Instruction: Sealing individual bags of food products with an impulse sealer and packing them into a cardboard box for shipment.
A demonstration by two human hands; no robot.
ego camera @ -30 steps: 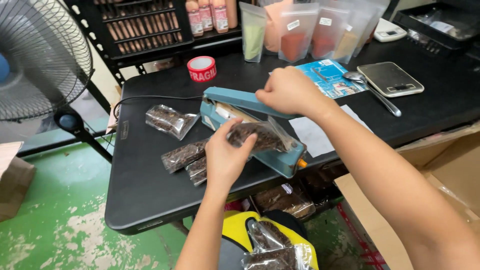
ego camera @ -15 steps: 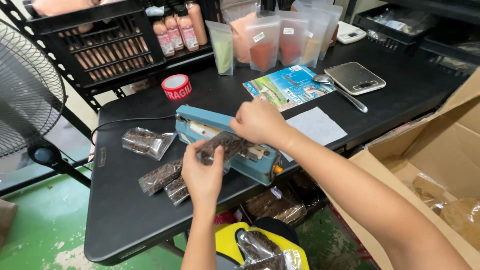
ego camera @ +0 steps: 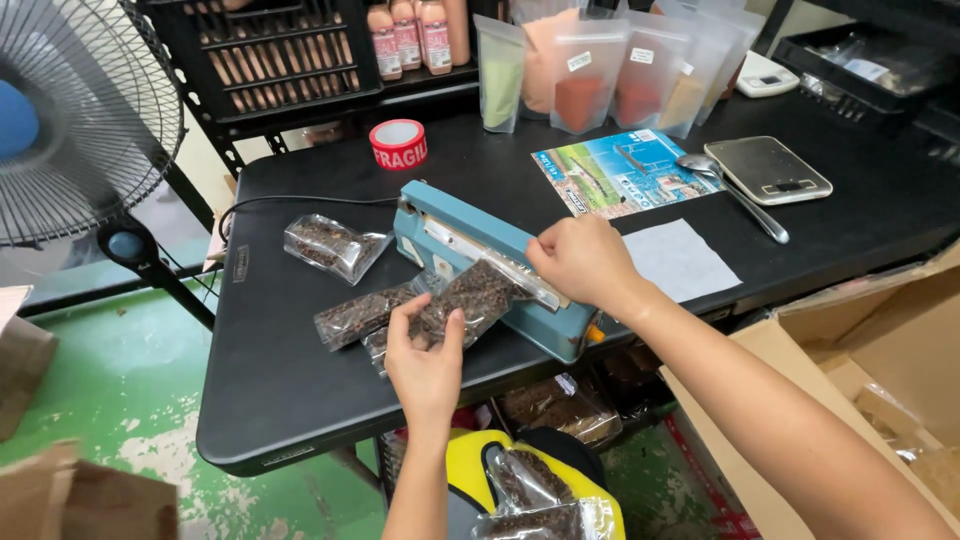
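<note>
Black folding table (ego camera: 300, 400) over a green, worn floor; wire rack behind it, standing fan (ego camera: 70, 110) off to my left. At the centre of the table sits a teal impulse heat sealer (ego camera: 470, 250), angled with its far end toward the red roll of tape (ego camera: 398, 144). My left hand (ego camera: 425, 355) pinches the near end of a clear pouch of dark brown contents (ego camera: 475, 292), thumb and fingers closed narrowly on the plastic; the pouch's far end lies across the sealer's bar. My right hand (ego camera: 583, 262) rests on top of the sealer arm, fingers curled down over it and touching the pouch's edge (whether the arm is pressed fully down, I cannot tell). Two more filled pouches (ego camera: 362, 312) lie on the table just left of my left hand, partly under the held one, and a third filled pouch (ego camera: 332, 245) lies apart, nearer the sealer's cord. To the right of the sealer: a white sheet (ego camera: 682, 262), a printed blue card (ego camera: 625, 172), a metal spoon (ego camera: 735, 195) and a small flat scale (ego camera: 778, 170). Stand-up pouches of coloured powders (ego camera: 590, 70) line the table's back edge. An open cardboard box (ego camera: 880, 370) stands at my right.
</note>
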